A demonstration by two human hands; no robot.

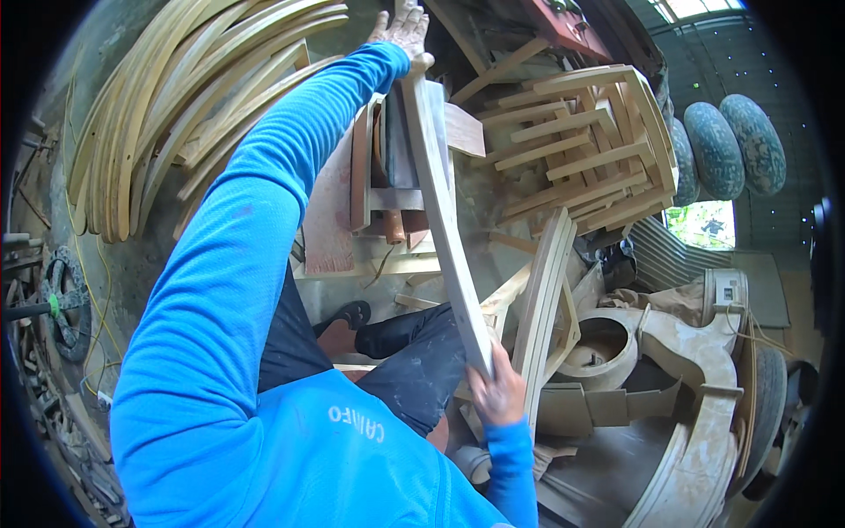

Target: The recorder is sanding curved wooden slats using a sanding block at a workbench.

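Note:
A long pale wooden strip (446, 231) slants across the middle, from the far centre down toward my right side. My left hand (403, 37) is stretched far forward at its far end, with fingers on either side of the wood. Close to my body, my right hand (500, 392) wraps round the near end. Under the far half of the strip lies a grey flat-topped bench or machine bed (404, 145); I cannot tell whether the strip touches it. A reddish board (329, 233) stands to the left of that bed.
Curved wooden pieces (132, 132) are heaped at the far left. Slatted wooden frames (585, 150) are stacked at the far right. Beside my right hand lean curved strips (543, 295), with a pale round-ended casting (598, 348) beyond. A yellow cord (99, 308) runs along the left floor.

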